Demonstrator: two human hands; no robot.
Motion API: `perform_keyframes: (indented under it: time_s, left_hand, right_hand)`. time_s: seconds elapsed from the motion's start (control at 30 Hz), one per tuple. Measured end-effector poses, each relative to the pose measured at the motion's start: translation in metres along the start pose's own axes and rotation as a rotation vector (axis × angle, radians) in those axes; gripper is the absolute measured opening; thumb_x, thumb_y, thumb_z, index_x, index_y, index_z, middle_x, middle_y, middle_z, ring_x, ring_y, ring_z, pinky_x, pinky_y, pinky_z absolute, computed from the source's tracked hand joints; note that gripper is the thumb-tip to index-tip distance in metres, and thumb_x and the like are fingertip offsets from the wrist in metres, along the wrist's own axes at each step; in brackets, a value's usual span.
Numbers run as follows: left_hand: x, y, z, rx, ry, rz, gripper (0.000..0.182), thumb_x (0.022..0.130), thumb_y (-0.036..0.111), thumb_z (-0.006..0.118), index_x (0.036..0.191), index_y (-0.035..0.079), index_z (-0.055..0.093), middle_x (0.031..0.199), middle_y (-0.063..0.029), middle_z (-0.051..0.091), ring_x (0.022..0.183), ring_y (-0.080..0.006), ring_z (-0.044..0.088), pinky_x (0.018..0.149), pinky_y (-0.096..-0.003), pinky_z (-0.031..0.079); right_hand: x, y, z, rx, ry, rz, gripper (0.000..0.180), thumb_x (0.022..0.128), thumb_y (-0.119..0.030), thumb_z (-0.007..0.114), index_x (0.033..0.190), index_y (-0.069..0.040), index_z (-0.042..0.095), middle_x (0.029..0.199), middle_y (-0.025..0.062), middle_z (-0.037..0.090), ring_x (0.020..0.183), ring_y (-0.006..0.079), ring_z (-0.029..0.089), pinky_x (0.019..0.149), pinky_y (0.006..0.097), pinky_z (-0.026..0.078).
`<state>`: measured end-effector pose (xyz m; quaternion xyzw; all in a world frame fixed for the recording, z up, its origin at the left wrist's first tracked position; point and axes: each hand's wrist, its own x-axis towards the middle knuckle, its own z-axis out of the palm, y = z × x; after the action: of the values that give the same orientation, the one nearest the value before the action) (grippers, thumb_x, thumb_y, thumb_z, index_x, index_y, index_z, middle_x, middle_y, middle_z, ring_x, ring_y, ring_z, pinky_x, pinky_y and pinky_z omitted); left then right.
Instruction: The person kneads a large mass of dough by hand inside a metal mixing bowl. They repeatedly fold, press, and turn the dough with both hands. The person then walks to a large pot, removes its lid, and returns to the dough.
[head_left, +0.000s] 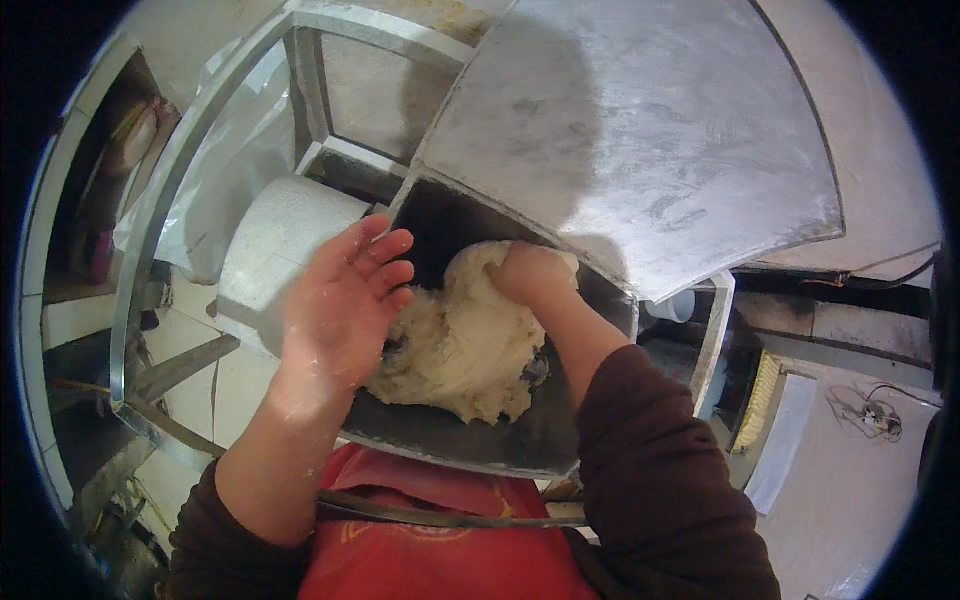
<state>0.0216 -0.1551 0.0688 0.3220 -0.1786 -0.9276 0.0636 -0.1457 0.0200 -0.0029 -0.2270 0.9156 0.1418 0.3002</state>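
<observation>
A large, rough-edged mass of pale dough (480, 345) lies in a deep metal mixing trough (465, 444) in front of me. Its upper part is folded, and my right hand (532, 276) grips it there, with the fingertips hidden in the dough. A dark metal piece shows at the dough's right side, perhaps part of a mixing shaft. My left hand (349, 307) is raised by the trough's left wall, palm turned up and fingers apart, holding nothing. White flour or dough residue marks both the palm and the wrist.
A wide metal lid or panel (712, 142) rises behind the trough. On the left, a rounded pale metal cover (296, 225) sits inside a metal frame (176, 172) with clear plastic sheeting (240, 150). Loose wires (877, 416) show at right. A red apron (442, 559) touches the front bar.
</observation>
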Motion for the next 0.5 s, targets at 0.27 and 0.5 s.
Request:
perform_keyframes:
  time_s: [0.27, 0.5]
  left_hand:
    - [0.000, -0.001, 0.007, -0.012, 0.012, -0.015, 0.032, 0.088, 0.028, 0.050, 0.113, 0.007, 0.052, 0.100, -0.0068, 0.060, 0.081, -0.0168, 0.056, 0.072, -0.0305, 0.042]
    - [0.000, -0.007, 0.010, 0.007, -0.032, -0.021, 0.031, 0.088, 0.029, 0.051, 0.110, 0.007, 0.053, 0.099, -0.0070, 0.061, 0.078, -0.0166, 0.056, 0.071, -0.0301, 0.042]
  right_hand:
    - [0.005, 0.002, 0.023, 0.111, 0.085, 0.032, 0.060, 0.084, -0.049, 0.047, 0.116, 0.001, 0.047, 0.099, 0.0184, 0.064, 0.092, 0.0323, 0.062, 0.078, 0.0416, 0.048]
    - [0.018, 0.028, 0.074, 0.234, 0.113, 0.128, 0.067, 0.080, -0.058, 0.049, 0.120, -0.004, 0.042, 0.094, 0.0190, 0.064, 0.087, 0.0336, 0.063, 0.073, 0.0414, 0.049]
